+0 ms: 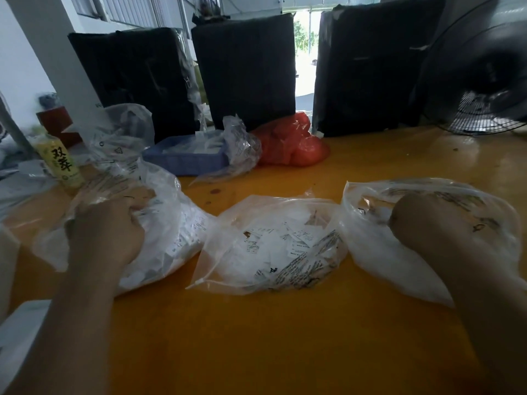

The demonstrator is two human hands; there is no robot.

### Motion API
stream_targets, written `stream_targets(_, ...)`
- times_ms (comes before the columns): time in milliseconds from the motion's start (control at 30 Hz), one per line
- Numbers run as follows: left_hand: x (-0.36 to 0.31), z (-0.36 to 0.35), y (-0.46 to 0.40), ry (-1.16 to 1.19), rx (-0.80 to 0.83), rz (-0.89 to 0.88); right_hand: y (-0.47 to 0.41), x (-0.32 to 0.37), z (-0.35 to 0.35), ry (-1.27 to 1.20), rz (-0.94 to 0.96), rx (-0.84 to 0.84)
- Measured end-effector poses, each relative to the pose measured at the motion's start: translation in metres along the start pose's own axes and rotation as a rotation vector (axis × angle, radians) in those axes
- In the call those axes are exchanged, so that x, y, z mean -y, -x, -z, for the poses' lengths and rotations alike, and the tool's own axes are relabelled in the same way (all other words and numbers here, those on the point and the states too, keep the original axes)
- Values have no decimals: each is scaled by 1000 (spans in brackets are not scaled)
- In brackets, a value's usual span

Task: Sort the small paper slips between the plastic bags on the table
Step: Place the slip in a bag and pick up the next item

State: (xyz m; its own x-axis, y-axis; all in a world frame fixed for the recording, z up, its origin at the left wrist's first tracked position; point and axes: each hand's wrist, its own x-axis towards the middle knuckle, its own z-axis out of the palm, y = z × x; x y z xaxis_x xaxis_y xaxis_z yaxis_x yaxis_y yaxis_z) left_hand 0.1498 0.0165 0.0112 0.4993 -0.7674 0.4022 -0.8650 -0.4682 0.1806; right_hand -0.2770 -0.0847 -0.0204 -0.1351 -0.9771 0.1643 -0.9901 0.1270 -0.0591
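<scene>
Left hand (pixel 105 232) is curled into the mouth of the left bag (pixel 159 223); right hand (pixel 422 223) is buried in the right bag (pixel 427 252), so whether either pinches slips I cannot tell. Best to lift only a few and keep each mouth spread. The paper slips (pixel 296 238), white with black print, lie heaped in the clear middle bag (pixel 228 252) on the yellow table (pixel 271 337).

Yellow table (pixel 256 337); black wrapped bales (pixel 245 69) behind; daylight doorway (pixel 305 52).
</scene>
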Motion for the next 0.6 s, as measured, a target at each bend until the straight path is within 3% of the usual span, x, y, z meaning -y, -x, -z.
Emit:
stream_targets(100,-23,4,13,153,-245,-58,-4,1,-3,-22,46,-72)
stream_targets(200,-67,4,41,597,-302,-216,-2,6,-9,18,75,7)
stream_targets(267,-95,-4,61,818,-180,-348,1,12,-12,56,70,83)
stream_targets(367,-123,-30,81,877,148,-467,2,13,-16,15,19,37)
stream_targets(433,-131,-47,88,890,320,-441,1,11,-13,-26,20,-25)
stream_targets(600,-129,-67,94,993,441,-291,5,13,-1,-244,63,-285)
